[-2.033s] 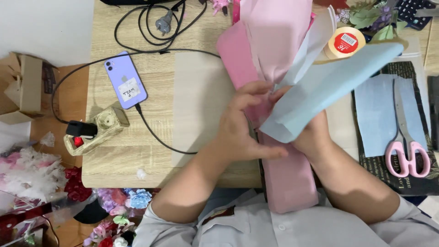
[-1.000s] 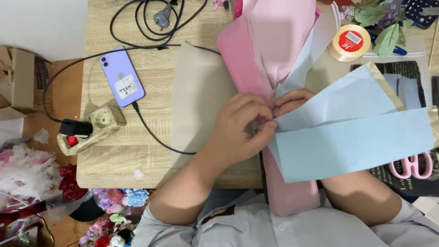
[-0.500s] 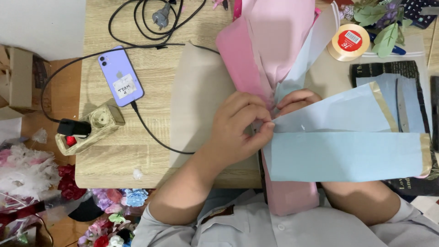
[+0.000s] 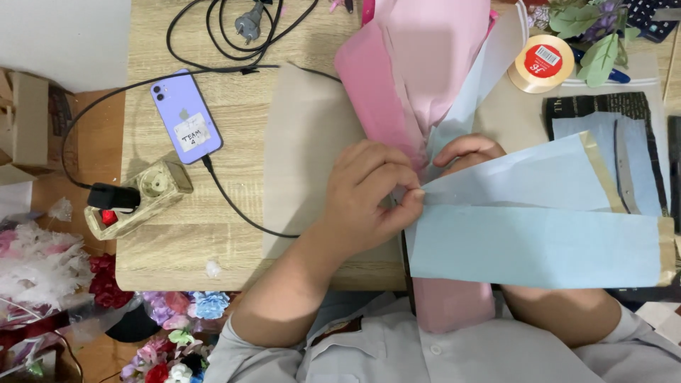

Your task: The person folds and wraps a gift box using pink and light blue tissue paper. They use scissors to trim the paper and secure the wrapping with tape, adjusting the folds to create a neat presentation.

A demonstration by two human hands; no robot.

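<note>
My left hand (image 4: pixel 372 191) pinches the corner of a light blue paper sheet (image 4: pixel 539 245) folded into two long flaps with gold edges. The pinch sits against a bundle of pink wrapping paper (image 4: pixel 415 67) that runs from the table's far edge down to my lap. My right hand (image 4: pixel 464 152) is mostly hidden under the blue flaps; only its fingers show, resting on the pink and blue paper at the fold. A beige sheet (image 4: pixel 305 163) lies flat under the bundle.
A purple phone (image 4: pixel 184 117) on a black cable (image 4: pixel 234 213) lies at the left, near a power strip (image 4: pixel 138 198). A tape roll (image 4: pixel 543 64), green leaves (image 4: pixel 589 21) and scissors (image 4: pixel 628 167) on blue paper are at the right. Artificial flowers (image 4: pixel 170 333) lie on the floor.
The blue sheet has been swung down and opened out to the right into two flat flaps. My left hand has stayed pinching at the fold.
</note>
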